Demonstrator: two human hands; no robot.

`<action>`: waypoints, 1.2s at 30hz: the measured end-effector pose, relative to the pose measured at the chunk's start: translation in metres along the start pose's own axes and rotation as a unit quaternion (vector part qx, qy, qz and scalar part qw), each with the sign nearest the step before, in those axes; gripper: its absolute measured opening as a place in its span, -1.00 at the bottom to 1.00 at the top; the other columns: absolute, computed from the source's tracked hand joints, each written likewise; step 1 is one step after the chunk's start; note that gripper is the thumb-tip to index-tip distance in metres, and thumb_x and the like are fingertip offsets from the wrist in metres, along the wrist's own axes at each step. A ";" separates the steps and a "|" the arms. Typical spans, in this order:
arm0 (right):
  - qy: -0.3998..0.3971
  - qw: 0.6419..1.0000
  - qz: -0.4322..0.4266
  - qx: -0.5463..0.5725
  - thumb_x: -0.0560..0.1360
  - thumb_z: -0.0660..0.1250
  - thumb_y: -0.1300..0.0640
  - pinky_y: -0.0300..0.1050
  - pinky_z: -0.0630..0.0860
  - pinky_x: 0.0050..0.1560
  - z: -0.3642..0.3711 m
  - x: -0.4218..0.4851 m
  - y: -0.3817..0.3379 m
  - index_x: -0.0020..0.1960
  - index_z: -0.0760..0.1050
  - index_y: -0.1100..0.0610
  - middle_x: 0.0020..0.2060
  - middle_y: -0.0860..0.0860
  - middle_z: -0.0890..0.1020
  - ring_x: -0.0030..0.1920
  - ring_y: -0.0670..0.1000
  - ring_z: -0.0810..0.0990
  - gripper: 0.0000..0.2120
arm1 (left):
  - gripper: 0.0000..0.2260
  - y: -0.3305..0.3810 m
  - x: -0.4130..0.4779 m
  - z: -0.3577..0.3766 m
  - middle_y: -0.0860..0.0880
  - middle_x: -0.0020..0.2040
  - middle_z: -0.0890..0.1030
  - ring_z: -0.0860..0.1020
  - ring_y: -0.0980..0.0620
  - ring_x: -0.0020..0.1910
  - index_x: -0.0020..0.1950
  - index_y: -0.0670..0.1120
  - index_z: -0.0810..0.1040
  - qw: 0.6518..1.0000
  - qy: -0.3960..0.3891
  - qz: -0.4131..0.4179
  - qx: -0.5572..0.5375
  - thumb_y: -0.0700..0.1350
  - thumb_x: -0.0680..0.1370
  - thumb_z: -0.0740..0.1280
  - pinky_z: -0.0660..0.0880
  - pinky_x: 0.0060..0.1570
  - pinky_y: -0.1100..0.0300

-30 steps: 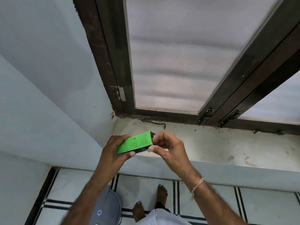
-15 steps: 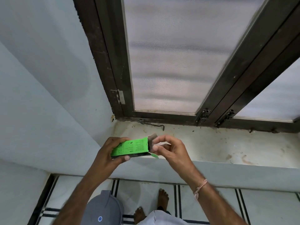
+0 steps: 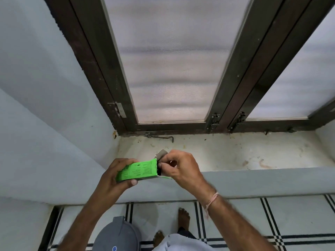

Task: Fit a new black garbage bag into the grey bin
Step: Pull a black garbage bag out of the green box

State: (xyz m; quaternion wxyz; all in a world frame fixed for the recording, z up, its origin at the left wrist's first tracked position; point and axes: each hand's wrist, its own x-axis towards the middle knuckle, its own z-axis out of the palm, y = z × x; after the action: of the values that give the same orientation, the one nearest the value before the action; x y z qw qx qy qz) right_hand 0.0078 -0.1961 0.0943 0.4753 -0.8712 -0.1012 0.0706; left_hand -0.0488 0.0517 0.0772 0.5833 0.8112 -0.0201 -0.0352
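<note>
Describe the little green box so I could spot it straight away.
Find the dark-framed window and the stained sill below it. In front of the sill, the left hand grips the green box: the only bright green thing, one end flap open.

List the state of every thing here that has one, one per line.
green box: end flap open, held level
left hand: gripping the box
right hand: fingers at the box's open end
grey bin: lid closed, on the floor
window: shut
window hook: unhooked, lying on the sill
</note>
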 end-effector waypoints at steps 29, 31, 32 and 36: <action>0.099 0.918 0.199 0.327 0.60 0.41 0.26 -0.02 0.72 0.04 -0.052 0.015 0.041 0.14 0.70 0.13 0.17 0.17 0.64 0.17 0.19 0.69 -0.84 | -0.52 -0.026 0.053 0.017 -0.04 0.29 0.39 0.45 -0.01 0.30 0.36 -0.01 0.57 0.976 0.102 -0.013 0.192 -0.16 0.47 0.55 0.40 0.10 0.39; 0.119 0.902 0.204 0.360 0.62 0.38 0.27 -0.03 0.71 0.04 -0.060 0.019 0.047 0.16 0.68 0.15 0.18 0.15 0.67 0.19 0.17 0.68 -0.84 | -0.54 -0.031 0.066 0.023 -0.09 0.37 0.36 0.40 -0.06 0.38 0.34 0.00 0.58 0.972 0.108 -0.021 0.209 -0.15 0.46 0.55 0.41 0.17 0.19; 0.119 0.895 0.206 0.377 0.62 0.37 0.29 -0.04 0.71 0.04 -0.063 0.022 0.047 0.16 0.67 0.17 0.17 0.14 0.67 0.19 0.15 0.68 -0.83 | -0.53 -0.034 0.074 0.027 -0.13 0.40 0.36 0.39 -0.11 0.41 0.34 0.01 0.59 0.970 0.106 -0.023 0.216 -0.17 0.45 0.56 0.39 0.22 0.14; 0.088 0.868 0.218 0.437 0.62 0.35 0.31 -0.04 0.70 0.04 -0.057 0.030 0.043 0.15 0.65 0.19 0.19 0.16 0.65 0.20 0.16 0.66 -0.84 | -0.47 -0.046 0.093 0.041 -0.16 0.51 0.31 0.35 -0.23 0.47 0.39 0.08 0.57 0.963 0.072 -0.061 0.254 -0.17 0.45 0.56 0.38 0.37 0.01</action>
State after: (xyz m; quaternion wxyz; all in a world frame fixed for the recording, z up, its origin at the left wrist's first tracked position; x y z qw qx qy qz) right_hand 0.0539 -0.2582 0.0878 0.7868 -0.5769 0.1745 0.1326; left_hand 0.0406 0.0209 0.0171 0.3547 0.9328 0.0633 -0.0065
